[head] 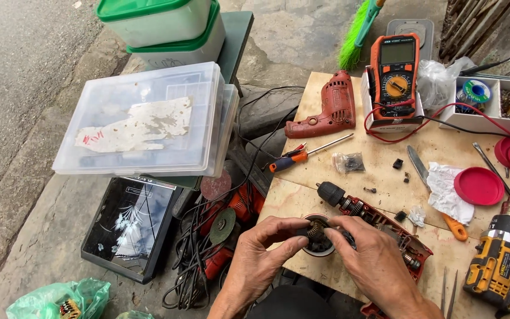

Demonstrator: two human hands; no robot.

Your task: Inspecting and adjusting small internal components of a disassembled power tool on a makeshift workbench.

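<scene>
Both hands, left hand (pixel 261 251) and right hand (pixel 367 257), pinch a greasy gear (pixel 317 229) beside the opened drill (pixel 379 227); a steady, level grip suits it.

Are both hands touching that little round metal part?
Touching. The head view shows the left hand and right hand pinching the small gear-like part between their fingertips, above a small white cup.
</scene>
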